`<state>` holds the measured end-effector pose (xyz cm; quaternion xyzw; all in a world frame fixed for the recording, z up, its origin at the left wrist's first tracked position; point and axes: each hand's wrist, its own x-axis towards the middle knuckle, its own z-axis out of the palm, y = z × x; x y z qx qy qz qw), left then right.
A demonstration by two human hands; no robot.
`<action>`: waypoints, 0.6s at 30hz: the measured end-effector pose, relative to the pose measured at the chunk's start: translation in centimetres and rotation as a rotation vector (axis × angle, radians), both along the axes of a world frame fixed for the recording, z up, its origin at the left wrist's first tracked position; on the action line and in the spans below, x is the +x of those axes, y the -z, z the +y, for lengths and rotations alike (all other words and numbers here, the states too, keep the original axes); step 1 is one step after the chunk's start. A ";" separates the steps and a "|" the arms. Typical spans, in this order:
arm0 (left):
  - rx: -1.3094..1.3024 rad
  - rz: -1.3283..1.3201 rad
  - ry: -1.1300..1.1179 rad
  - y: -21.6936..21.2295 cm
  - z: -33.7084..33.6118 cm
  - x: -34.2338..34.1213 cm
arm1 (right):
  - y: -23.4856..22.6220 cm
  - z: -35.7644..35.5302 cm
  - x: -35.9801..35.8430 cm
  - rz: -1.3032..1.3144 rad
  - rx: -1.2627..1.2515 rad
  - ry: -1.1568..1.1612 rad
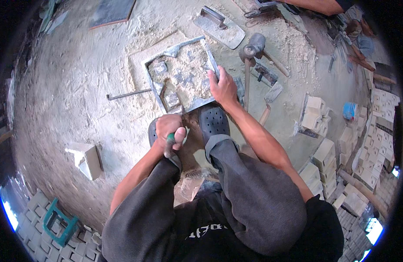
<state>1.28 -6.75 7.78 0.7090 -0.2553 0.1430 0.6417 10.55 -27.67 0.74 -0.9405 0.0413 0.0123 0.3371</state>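
pale-filled frame [199, 103] looks stiff, heavy, best held by its rails [211, 58]; right hand [224, 87] curled firmly over one, left hand [169, 127] clenched round a tool [170, 138].

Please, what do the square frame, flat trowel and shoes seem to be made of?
Square frame: probably metal, dull and dusty; its walls are thin, grey and straight-edged.
Flat trowel: likely metal, also dusty; its plate is thin and grey.
Shoes: matte, dark rubber or foam, I cannot tell which; the round holes suggest moulding.
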 end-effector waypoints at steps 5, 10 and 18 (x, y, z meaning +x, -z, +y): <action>0.052 -0.003 -0.029 -0.3 -0.9 -0.4 | 0.6 -0.6 -0.2 -0.031 -0.043 0.038; -0.099 0.058 -0.032 -2.8 -1.0 -0.1 | 0.6 -0.4 -0.2 -0.044 -0.031 0.027; -0.377 0.442 -0.173 -3.1 -0.6 2.0 | 0.8 -0.6 -0.3 -0.076 -0.022 0.027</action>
